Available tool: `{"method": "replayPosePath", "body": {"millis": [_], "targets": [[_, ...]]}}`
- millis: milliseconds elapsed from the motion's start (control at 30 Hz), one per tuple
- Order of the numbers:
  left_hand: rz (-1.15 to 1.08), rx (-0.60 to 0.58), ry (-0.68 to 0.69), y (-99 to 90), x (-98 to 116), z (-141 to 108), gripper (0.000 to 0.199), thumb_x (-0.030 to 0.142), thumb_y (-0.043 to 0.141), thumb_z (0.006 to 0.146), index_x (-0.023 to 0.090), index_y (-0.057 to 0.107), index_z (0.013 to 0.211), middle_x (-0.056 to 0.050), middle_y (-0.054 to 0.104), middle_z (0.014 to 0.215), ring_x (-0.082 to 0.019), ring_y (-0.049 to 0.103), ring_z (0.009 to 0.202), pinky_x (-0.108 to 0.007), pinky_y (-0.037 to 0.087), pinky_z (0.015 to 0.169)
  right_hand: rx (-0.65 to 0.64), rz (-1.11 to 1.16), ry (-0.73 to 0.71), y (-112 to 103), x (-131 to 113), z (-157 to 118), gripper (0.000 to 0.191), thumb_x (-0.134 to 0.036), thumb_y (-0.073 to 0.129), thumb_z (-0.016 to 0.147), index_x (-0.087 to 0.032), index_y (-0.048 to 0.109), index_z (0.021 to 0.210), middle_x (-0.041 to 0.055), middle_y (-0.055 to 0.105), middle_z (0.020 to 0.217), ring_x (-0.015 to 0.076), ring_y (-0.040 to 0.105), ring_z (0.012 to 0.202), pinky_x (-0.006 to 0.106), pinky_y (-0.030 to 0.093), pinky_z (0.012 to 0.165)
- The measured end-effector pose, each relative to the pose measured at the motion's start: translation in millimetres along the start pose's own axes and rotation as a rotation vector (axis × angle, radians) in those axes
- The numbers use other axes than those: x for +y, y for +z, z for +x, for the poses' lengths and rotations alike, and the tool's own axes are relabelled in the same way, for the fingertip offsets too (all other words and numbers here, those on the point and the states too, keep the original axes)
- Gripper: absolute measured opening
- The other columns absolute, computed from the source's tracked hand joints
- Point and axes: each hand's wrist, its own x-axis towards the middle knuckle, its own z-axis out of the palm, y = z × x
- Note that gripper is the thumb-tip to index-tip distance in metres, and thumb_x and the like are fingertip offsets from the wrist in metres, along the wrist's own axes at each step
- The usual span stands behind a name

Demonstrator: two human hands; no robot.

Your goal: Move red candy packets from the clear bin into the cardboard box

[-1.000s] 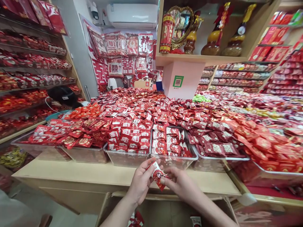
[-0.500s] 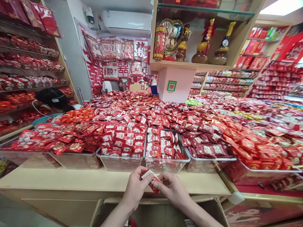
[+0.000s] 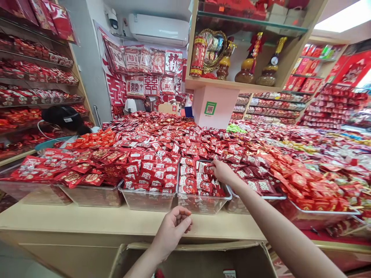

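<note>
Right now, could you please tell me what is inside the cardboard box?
Inside the cardboard box, a pale packet and something red show; the left arm and picture's edge hide the rest.

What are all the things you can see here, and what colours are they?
packets: too many to count, mostly red, heaped over the counter
clear bins: at least six, along the front
counter: one, pale wood, under the bins
cardboard box: one, brown, below the counter edge
cabinet: one, wooden, above
bottles: three, brown and yellow, in the cabinet
code sign: one, green and white, on the pillar
air conditioner: one, white, back wall
other person: one, black hair, far left
left hand: one, bare, over the counter
right hand: one, bare, at the packets
</note>
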Motion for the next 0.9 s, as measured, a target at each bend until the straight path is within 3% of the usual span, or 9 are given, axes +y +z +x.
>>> {"method": "replayPosePath", "body": {"millis": [100,200,333,467,667,900], "targets": [[0.024,-0.019,-0.014,-0.4,-0.6,0.1,0.01,0.021,0.056,0.073,0.015,0.053,0.08,0.003,0.056,0.061,-0.009,0.051,0.057,-0.022,0.041,0.055,-0.093,-0.043,0.003,12.4,4.8,26.4,0.017,-0.012,0.044,0.073,-0.011,0.057,0.084,0.013,0.064,0.082,0.0208,0.058,0.074,0.024,0.037,0.058],[0.046,-0.029,-0.042,-0.5,-0.3,-0.5,0.009,0.021,0.055,0.073,0.015,0.052,0.079,0.002,0.056,0.062,-0.01,0.052,0.058,-0.023,0.041,0.056,-0.123,-0.076,0.004,25.7,5.5,34.9,0.018,-0.012,0.046,0.071,-0.011,0.057,0.086,0.013,0.064,0.085,0.021,0.059,0.075,0.024,0.037,0.056],[0.066,-0.034,-0.065,1.0,1.6,-0.9,0.007,0.02,0.054,0.073,0.015,0.052,0.078,0.003,0.055,0.06,-0.01,0.052,0.058,-0.024,0.041,0.059,-0.08,-0.115,-0.004,32.7,6.0,33.5,0.023,-0.013,0.046,0.072,-0.01,0.054,0.093,0.0141,0.062,0.088,0.0219,0.057,0.079,0.025,0.038,0.061],[0.093,-0.037,-0.082,2.4,3.5,-0.8,0.006,0.02,0.053,0.073,0.015,0.052,0.077,0.004,0.054,0.06,-0.01,0.051,0.059,-0.024,0.041,0.059,-0.022,-0.143,-0.051,35.7,5.2,25.4,0.018,-0.014,0.045,0.074,-0.009,0.056,0.087,0.0158,0.057,0.091,0.0216,0.054,0.086,0.025,0.037,0.069],[0.084,-0.04,-0.081,1.3,1.1,-0.5,0.007,0.021,0.053,0.073,0.016,0.052,0.078,0.003,0.056,0.063,-0.011,0.053,0.06,-0.025,0.042,0.06,-0.002,-0.136,-0.158,40.2,5.2,18.2,0.026,-0.03,0.054,0.072,-0.012,0.056,0.09,0.012,0.055,0.096,0.02,0.052,0.089,0.023,0.036,0.074],[0.046,-0.047,-0.113,1.1,-0.7,-0.3,0.011,0.025,0.056,0.07,0.016,0.053,0.076,0.002,0.057,0.062,-0.011,0.053,0.058,-0.024,0.041,0.058,-0.037,-0.149,-0.237,42.5,5.1,28.2,0.014,-0.02,0.052,0.072,-0.013,0.057,0.084,0.0102,0.059,0.089,0.0194,0.054,0.087,0.023,0.035,0.073]]}}
